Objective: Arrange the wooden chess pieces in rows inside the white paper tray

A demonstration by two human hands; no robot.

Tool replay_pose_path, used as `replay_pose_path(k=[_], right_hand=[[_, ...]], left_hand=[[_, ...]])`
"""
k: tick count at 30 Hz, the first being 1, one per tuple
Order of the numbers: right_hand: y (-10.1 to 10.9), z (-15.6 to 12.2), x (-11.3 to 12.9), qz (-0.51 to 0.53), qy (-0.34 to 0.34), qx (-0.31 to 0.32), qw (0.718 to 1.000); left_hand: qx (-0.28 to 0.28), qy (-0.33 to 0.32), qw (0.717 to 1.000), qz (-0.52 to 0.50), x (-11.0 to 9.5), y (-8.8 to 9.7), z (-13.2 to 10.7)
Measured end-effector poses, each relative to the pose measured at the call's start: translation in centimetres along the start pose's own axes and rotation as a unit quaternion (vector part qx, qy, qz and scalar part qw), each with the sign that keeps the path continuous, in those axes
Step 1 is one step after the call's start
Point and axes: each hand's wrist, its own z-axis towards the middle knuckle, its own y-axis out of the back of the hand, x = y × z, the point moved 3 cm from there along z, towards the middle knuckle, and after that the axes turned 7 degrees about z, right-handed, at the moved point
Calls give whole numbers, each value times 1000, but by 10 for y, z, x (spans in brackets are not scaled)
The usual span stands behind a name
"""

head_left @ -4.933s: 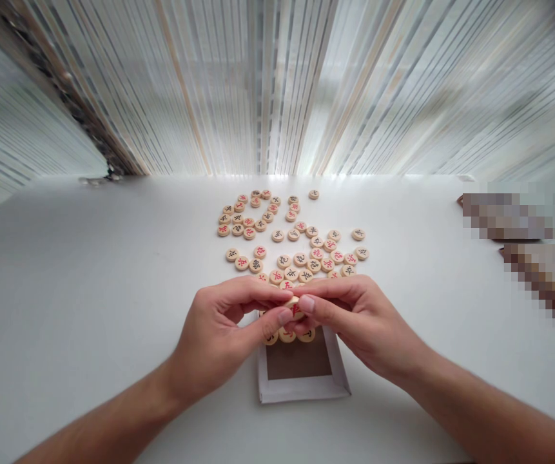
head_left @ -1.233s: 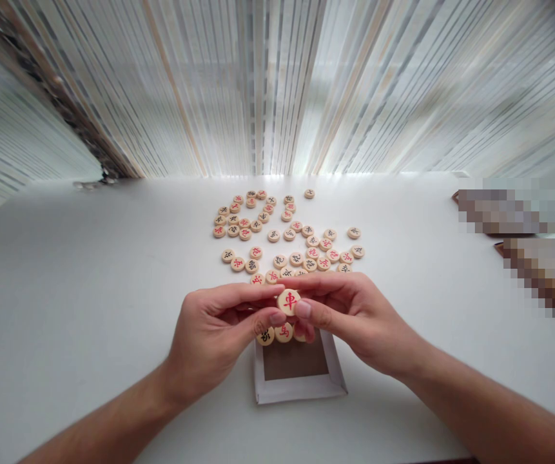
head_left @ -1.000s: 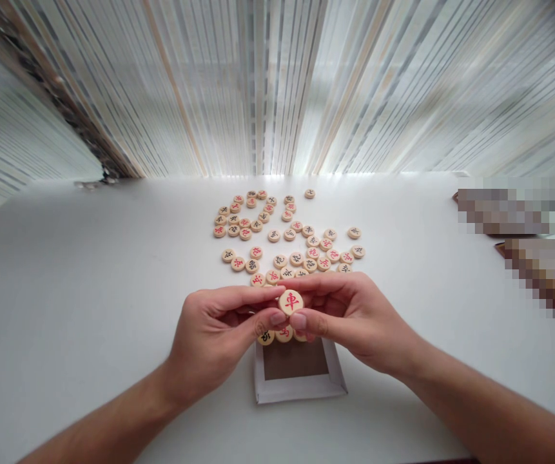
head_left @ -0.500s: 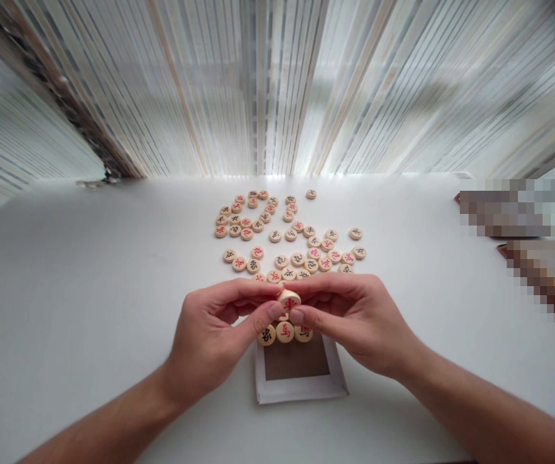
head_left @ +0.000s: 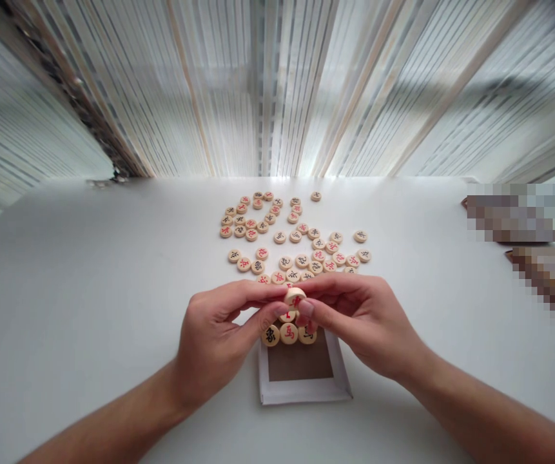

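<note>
Between the fingertips of my left hand (head_left: 229, 338) and my right hand (head_left: 354, 316) is a round wooden xiangqi piece (head_left: 295, 298) with a red character, tilted toward me. Both hands pinch it above a shallow white box (head_left: 306, 392) with a brown bottom. In the box below my fingers lies a row of pieces: a black-marked piece (head_left: 270, 335), a red-marked piece (head_left: 289, 333) and another black-marked piece (head_left: 307, 334). Behind that row a further red-marked piece (head_left: 287, 315) shows in part. My hands hide the box's far end.
Many loose xiangqi pieces (head_left: 301, 261) with red or black characters spread over the white table (head_left: 113, 290) beyond my hands. A striped string curtain (head_left: 229, 90) hangs along the far edge. Two blurred brown objects (head_left: 514, 219) are at the right.
The held piece has turned between my fingertips, so its red character shows less. My right fingers have shifted slightly around it. The whole view has moved a little.
</note>
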Motion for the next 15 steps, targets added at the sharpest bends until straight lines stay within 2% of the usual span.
replay_pose_path(k=[4, 9, 15], right_hand=[[2, 2, -1, 36, -33, 2, 999], [5, 2, -5, 42, -43, -9, 998], [3, 1, -6, 51, -54, 7, 997]], left_hand=[[8, 37, 999, -36, 4, -3, -1], [11, 74, 995, -73, 6, -5, -1], [17, 103, 988, -110, 7, -7, -2]])
